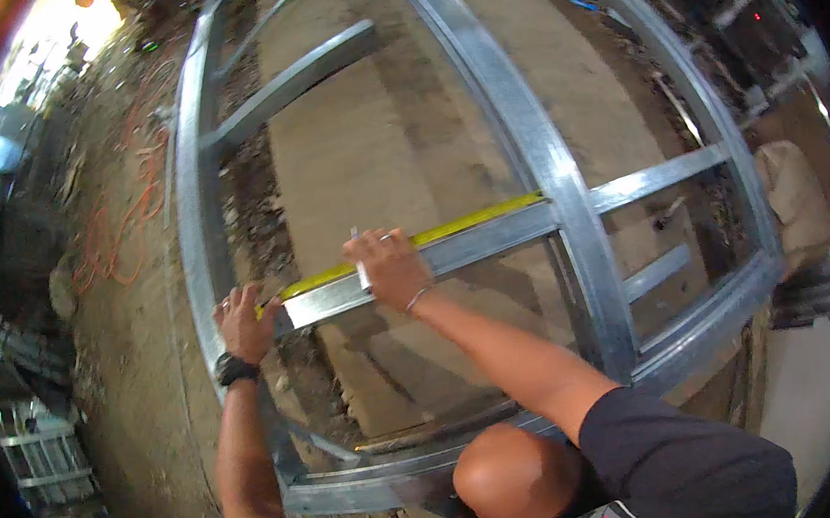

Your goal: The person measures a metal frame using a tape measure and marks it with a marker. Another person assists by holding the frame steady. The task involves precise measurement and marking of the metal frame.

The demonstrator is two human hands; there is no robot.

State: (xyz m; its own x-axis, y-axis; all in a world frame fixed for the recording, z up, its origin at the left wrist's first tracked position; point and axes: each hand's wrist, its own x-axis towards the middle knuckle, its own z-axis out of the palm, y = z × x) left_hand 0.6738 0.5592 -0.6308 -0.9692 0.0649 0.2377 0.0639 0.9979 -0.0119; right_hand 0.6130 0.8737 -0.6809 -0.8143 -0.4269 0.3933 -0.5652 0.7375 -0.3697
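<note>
A yellow tape measure blade (471,221) lies stretched along a silver metal crosspiece (492,239), from the left side rail to the central metal beam (549,149). My left hand (245,323), with a black watch on its wrist, is closed round the near end of the tape measure at the left rail; the fingers hide most of what it grips. Midway along the crosspiece, my right hand (394,269) rests over the blade. A slim white marker-like stick (362,266) stands upright in its fingers.
The large metal frame (194,194) surrounds the crosspiece, with another short stud (296,80) farther off. Under it lie a concrete strip (339,177) and loose dirt. Orange cord (135,219) tangles at the left. My bent knee (518,477) is at the near rail.
</note>
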